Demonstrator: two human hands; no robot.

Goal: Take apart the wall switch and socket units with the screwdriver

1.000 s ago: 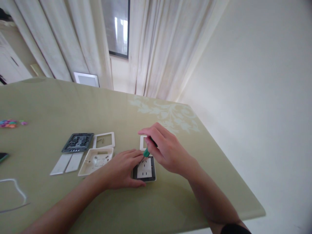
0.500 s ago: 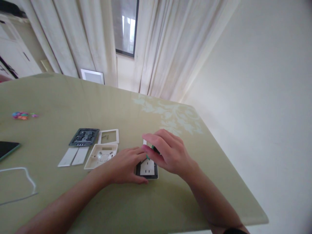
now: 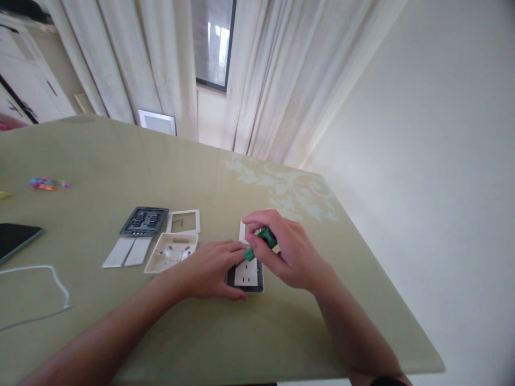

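Note:
My left hand (image 3: 213, 268) steadies a wall socket (image 3: 246, 280), thumb at its near left edge and fingers over its far left part. The socket has a white face with slots and a dark grey surround, and it lies on the table. In my right hand (image 3: 292, 252) is a green-handled screwdriver (image 3: 266, 238), gripped between thumb and fingers. Its shaft slants down to the left, towards the socket's left side; the tip is hidden by my left fingers. Just beyond the socket, a white frame (image 3: 242, 231) is partly covered by my right hand.
Left of my hands lie a grey switch panel (image 3: 144, 221), a white frame (image 3: 195, 221) around small screws, a white back box (image 3: 155, 261) and two white plates (image 3: 137, 251). Farther left are a dark flat device (image 3: 18, 238), a white cable (image 3: 56, 281) and small colourful pieces (image 3: 44, 183).
My right hand has turned, and more of the screwdriver's green handle shows. My left hand stays on the socket. The whole view has shifted slightly.

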